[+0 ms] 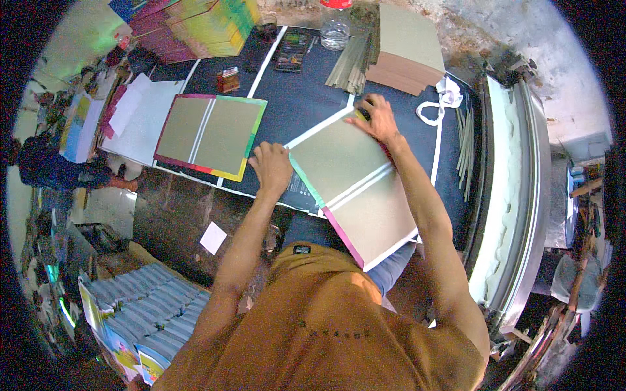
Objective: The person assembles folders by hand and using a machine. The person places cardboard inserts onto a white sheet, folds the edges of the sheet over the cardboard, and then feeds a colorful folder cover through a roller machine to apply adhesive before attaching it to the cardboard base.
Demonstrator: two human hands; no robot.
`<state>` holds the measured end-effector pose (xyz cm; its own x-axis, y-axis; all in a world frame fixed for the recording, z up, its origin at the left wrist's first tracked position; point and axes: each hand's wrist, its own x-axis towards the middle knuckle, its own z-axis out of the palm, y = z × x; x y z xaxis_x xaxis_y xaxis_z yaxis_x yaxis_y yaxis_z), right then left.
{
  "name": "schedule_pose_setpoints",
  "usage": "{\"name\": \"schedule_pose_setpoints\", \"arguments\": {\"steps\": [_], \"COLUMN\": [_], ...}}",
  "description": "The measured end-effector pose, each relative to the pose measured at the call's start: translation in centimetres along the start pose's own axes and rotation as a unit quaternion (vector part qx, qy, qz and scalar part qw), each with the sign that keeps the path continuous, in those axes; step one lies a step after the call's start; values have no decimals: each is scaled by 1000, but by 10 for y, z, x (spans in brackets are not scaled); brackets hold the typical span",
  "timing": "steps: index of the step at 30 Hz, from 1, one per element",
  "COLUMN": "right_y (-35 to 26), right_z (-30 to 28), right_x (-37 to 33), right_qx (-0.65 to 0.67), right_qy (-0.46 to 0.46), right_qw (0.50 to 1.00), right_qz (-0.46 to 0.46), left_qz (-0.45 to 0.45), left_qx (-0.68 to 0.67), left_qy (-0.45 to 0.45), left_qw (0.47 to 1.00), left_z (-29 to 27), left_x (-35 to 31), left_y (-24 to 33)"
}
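A hardcover book cover (339, 156), inside face up, lies slanted before me and overhangs the table's near edge. It has two grey-brown boards with a narrow spine strip between them, and green and pink paper is turned over its left edge. The fingers of my left hand (270, 168) are bent and closed on its left corner. At the far corner, my right hand (376, 120) has its fingers curled round the edge, where a bit of yellow and dark paper shows. A second book cover (225, 140), edged in pink, green and yellow, lies flat to the left.
Grey board stacks (407, 52) and thin strips (352, 65) lie at the back, near a red-capped bottle (334, 29). A roller machine (512, 195) stands at the right. Colourful sheets (195, 26) are piled back left; bundled book blocks (153, 303) sit lower left. Someone's hand (124, 182) shows far left.
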<state>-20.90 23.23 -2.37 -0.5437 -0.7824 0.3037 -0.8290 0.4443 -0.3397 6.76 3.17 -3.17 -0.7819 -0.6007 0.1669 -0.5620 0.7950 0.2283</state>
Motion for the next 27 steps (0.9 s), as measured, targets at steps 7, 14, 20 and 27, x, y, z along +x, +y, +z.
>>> {"name": "schedule_pose_setpoints", "arguments": {"steps": [7,14,20,27], "right_y": [-13,-5,-7,-8], "right_z": [-7,-5,-10,-11], "right_x": [-12,-19,-16,-25], "right_qx": [-29,-16,-5,-65], "right_qy": [-10,16,-14,-50], "right_qw": [1000,1000,999,994], "right_qz": [8,6,35,-77], "left_qz": [-126,-263,100,192], "left_qx": [-302,-577,-67,16], "left_qy": [-111,-408,-433,-84], "left_qw": [939,656,893,978], "left_z": [-1,-32,-47,10], "left_x": [-19,21,88,-22], "left_y": [-24,-3,112,126]}}
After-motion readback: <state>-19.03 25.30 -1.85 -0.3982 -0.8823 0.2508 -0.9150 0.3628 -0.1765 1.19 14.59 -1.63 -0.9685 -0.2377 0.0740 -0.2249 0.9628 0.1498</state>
